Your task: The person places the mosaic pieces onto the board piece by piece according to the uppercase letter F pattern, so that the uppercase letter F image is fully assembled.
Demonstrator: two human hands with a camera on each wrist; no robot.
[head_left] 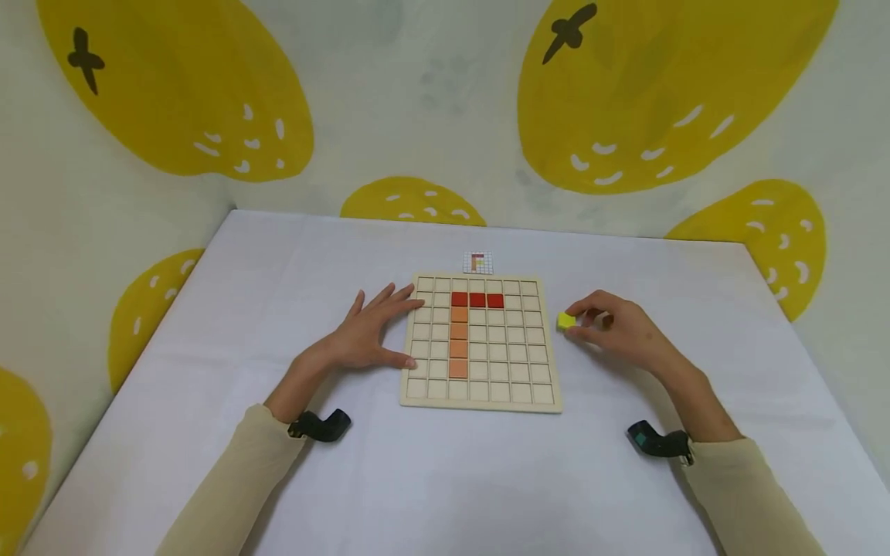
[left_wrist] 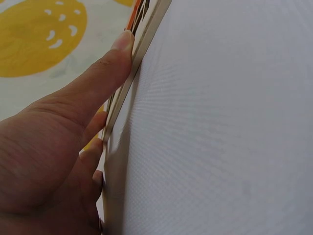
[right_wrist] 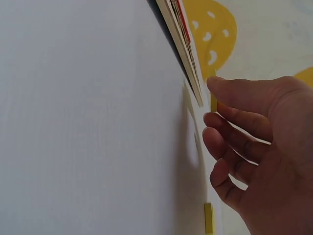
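Note:
A square wooden grid board [head_left: 480,392] lies flat on the table. Three red tiles [head_left: 477,300] form a row near its far side, and several orange tiles [head_left: 459,331] run down a column beneath the leftmost red one. With fingers spread, my left hand [head_left: 361,333] rests at the board's left edge, its thumb [left_wrist: 122,46] and index fingertip on the frame. Just right of the board, my right hand [head_left: 629,328] pinches a yellow tile [head_left: 566,321] between thumb and fingers, above the tabletop. Another yellow tile [right_wrist: 209,218] lies on the table below that hand.
A small pattern card [head_left: 477,262] with a coloured grid design lies behind the board's far edge. White cloth [head_left: 480,479] covers the table, and walls with large yellow fruit prints enclose its back and left. Dark wrist cameras [head_left: 321,425] hang inward from both sleeves.

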